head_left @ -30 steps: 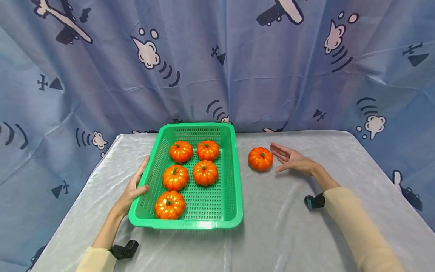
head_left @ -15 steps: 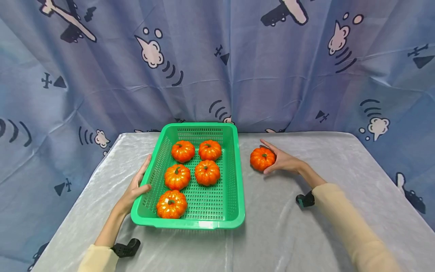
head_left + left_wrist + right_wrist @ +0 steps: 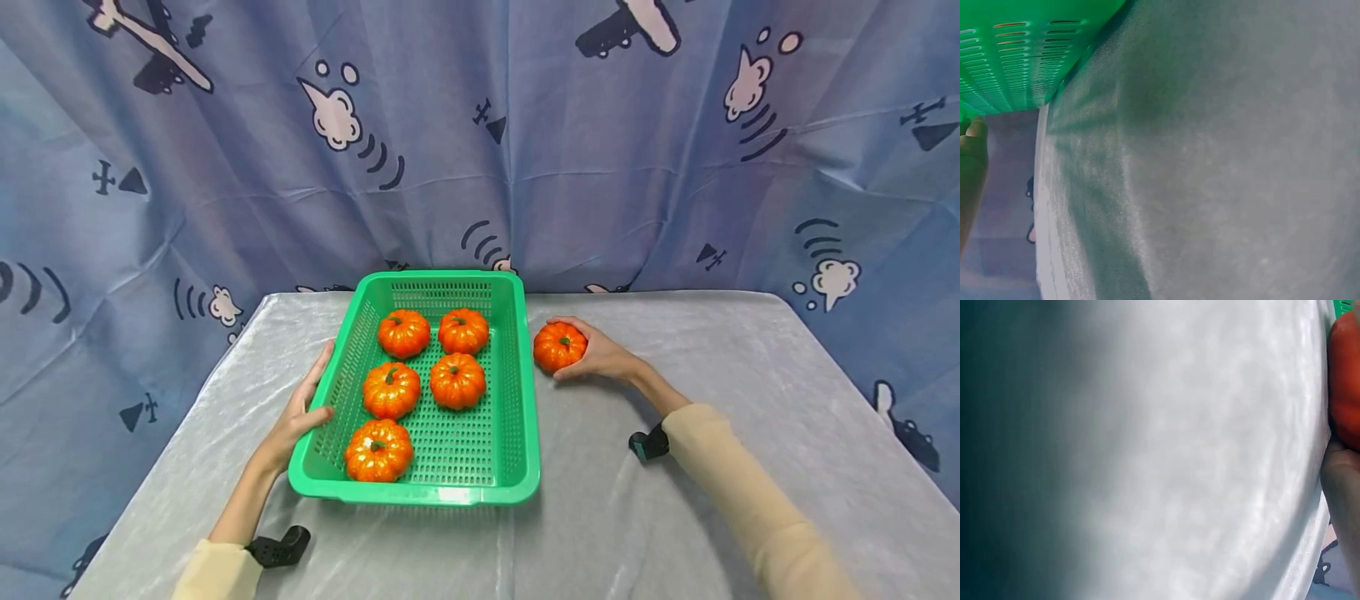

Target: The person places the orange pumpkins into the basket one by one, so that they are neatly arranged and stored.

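A green plastic basket (image 3: 528, 400) stands on the table with several small orange pumpkins (image 3: 457, 382) inside. My left hand (image 3: 291, 421) holds its left side, thumb over the rim and fingers along the outer wall. Just right of the basket, my right hand (image 3: 603, 357) grips another small orange pumpkin (image 3: 557, 347), with fingers behind it and the thumb in front. In the right wrist view only part of this pumpkin (image 3: 1344, 381) shows at the right edge. Whether it touches the table is hard to tell.
A table with a grey-white cloth (image 3: 630, 517) lies under everything. Behind it hangs a blue curtain (image 3: 435, 217) printed with planes and clouds. Both wrists wear black devices, one at the left wrist (image 3: 279, 547).
My right hand has moved left, closed around the loose pumpkin and shifted it a little toward the basket. The left hand and the basket stay in place.
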The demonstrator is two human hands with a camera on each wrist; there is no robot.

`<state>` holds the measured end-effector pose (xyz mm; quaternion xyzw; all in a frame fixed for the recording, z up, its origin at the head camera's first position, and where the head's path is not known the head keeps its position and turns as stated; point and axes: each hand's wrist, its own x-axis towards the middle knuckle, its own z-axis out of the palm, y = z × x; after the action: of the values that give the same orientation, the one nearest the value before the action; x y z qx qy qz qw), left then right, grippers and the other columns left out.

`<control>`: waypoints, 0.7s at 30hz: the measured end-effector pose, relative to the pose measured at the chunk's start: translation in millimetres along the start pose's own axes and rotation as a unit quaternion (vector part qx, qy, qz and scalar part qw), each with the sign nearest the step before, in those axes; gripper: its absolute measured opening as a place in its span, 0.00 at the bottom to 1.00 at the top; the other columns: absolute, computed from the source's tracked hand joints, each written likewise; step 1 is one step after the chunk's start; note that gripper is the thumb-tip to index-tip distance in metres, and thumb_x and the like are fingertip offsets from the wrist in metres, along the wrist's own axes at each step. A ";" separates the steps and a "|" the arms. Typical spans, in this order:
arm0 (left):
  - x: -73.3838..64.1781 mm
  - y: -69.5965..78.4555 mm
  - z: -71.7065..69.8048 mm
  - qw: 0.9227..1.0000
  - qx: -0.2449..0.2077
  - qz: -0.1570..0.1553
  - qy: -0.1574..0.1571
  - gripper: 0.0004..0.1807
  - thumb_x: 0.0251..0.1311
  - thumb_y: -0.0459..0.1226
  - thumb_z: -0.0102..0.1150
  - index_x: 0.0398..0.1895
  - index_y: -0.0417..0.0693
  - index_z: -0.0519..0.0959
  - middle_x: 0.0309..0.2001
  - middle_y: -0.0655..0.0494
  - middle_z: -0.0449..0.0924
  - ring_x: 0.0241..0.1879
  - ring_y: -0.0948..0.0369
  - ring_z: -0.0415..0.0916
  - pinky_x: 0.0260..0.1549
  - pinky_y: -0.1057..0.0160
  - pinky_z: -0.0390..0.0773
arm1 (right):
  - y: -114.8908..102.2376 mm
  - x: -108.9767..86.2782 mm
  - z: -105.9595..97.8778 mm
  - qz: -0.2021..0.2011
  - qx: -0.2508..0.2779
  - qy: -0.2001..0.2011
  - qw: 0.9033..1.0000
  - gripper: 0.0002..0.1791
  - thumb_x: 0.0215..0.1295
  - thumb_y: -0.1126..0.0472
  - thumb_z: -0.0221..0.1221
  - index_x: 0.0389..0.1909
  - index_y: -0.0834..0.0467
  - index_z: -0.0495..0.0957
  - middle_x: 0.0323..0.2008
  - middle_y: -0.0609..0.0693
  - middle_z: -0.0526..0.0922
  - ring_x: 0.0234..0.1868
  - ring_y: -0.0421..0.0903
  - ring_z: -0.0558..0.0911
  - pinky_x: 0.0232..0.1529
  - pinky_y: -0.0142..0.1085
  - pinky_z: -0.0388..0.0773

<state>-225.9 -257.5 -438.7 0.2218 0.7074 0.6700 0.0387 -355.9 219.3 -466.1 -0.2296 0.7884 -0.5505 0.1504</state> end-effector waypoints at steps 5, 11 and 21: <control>-0.1 1.0 0.0 1.000 0.000 0.001 -0.003 0.49 0.50 0.25 0.43 0.77 0.48 0.35 0.76 0.47 0.26 0.67 0.62 0.52 0.57 0.68 0.69 | -8.7 -2.3 -3.5 -0.002 0.001 0.044 0.999 0.46 0.45 0.68 0.73 0.67 0.58 0.61 0.58 0.58 0.70 0.55 0.51 0.71 0.52 0.36 0.76; -0.7 1.7 -0.8 1.000 -0.015 0.000 -0.004 0.50 0.50 0.25 0.43 0.77 0.49 0.34 0.76 0.46 0.26 0.65 0.64 0.55 0.56 0.67 0.70 | -37.7 -10.0 -7.5 -0.012 0.013 0.079 0.997 0.42 0.48 0.69 0.71 0.64 0.58 0.62 0.53 0.55 0.71 0.50 0.49 0.73 0.48 0.32 0.77; 0.8 2.6 1.4 0.999 -0.034 -0.006 -0.007 0.50 0.50 0.24 0.42 0.77 0.49 0.34 0.76 0.46 0.26 0.66 0.64 0.54 0.58 0.69 0.68 | -89.8 -30.4 2.6 -0.013 0.033 0.098 0.995 0.37 0.51 0.69 0.68 0.61 0.56 0.64 0.55 0.53 0.68 0.53 0.51 0.69 0.46 0.33 0.79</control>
<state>-225.5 -255.9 -436.1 0.2212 0.6848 0.6921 0.0551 -311.2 207.4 -383.4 -0.1803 0.7775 -0.5981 0.0729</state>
